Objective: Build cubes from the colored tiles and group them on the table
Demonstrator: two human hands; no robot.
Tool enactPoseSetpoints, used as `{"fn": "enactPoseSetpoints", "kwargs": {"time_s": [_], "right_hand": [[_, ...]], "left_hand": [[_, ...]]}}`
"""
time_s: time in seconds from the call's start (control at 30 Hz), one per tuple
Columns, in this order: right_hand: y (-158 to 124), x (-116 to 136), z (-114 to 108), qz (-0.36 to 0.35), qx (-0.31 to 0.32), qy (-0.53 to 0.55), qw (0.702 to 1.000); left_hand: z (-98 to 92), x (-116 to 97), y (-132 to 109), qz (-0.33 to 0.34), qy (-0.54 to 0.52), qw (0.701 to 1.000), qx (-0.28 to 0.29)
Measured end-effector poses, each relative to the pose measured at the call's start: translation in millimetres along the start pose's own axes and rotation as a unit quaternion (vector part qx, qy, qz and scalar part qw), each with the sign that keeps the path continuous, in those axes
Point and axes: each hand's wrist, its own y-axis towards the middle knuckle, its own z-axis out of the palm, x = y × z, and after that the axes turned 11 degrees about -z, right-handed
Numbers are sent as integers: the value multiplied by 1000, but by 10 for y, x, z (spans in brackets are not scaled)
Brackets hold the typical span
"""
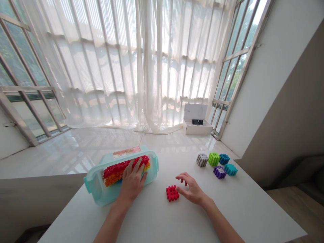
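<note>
A clear box with teal trim (96,184) lies on its side on the white table (227,209), packed with red, orange and yellow waffle-shaped blocks. My left hand (132,182) rests flat on the box's side, fingers spread. A single red waffle block (172,193) lies on the table. My right hand (190,188) hovers just right of it, fingers loosely curled and apart, thumb close to the block, holding nothing.
Several assembled block cubes stand at the table's back right: grey (201,160), green (214,159), blue (224,158), purple (219,171) and teal (231,169). An open white box (197,123) sits on the floor by the sheer curtains (141,67).
</note>
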Motion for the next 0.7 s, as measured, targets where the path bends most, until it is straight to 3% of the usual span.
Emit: {"fn": "enactPoseSetpoints", "kwargs": {"time_s": [0.1,0.23,0.5,0.7], "right_hand": [[-4,-5,12,-10,-11,-5,1000],[-1,-8,14,-18,-22,-9,1000],[12,-41,21,-29,-69,-25,997],[25,3,37,-29,-88,-5,996]], "left_hand": [[25,21,-5,16,19,1000,3],[-79,-55,9,35,34,999,-17],[-283,-109,14,95,-70,986,-121],[-222,-251,-92,124,-154,976,-91]]}}
